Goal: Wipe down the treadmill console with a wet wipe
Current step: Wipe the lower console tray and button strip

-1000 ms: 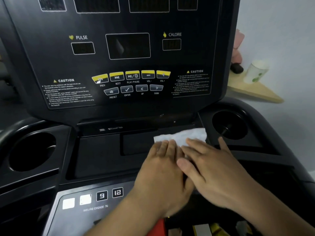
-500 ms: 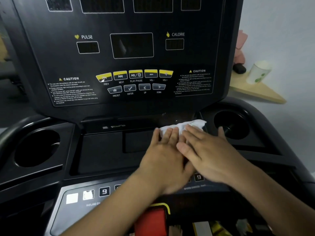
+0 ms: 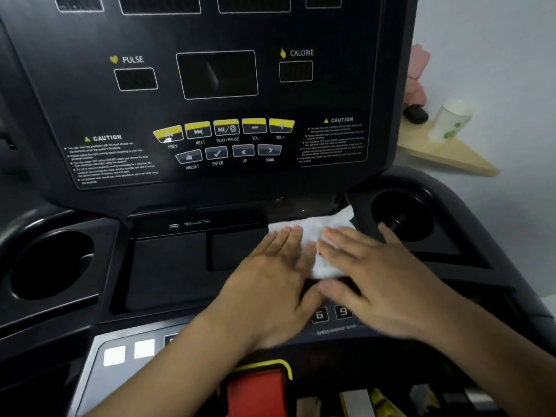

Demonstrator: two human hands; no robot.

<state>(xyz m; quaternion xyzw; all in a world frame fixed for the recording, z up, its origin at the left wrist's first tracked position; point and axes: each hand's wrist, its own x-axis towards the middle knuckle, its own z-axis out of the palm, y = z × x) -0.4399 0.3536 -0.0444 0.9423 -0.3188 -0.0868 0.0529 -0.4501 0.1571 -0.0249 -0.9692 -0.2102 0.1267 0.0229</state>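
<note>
The black treadmill console point(image 3: 210, 94) fills the view, with dark displays, yellow buttons and caution labels. Below it runs a recessed tray shelf point(image 3: 168, 266). A white wet wipe point(image 3: 319, 233) lies flat on the right part of that shelf, its far corner against the console's lower edge. My left hand point(image 3: 270, 284) presses flat on the wipe's left side, fingers together. My right hand point(image 3: 382, 281) presses flat on its right side, fingers slightly spread. Both hands cover most of the wipe.
Round cup holders sit at the left point(image 3: 51, 266) and right point(image 3: 400, 215) of the shelf. A grey key panel point(image 3: 126, 353) and a red safety key point(image 3: 255, 389) lie at the near edge. A wooden corner shelf point(image 3: 445, 152) with a white cup point(image 3: 451, 121) hangs on the wall at right.
Both hands pushed the wipe farther up the shelf toward the console's lower edge, then spread apart a little, showing more wipe between them.
</note>
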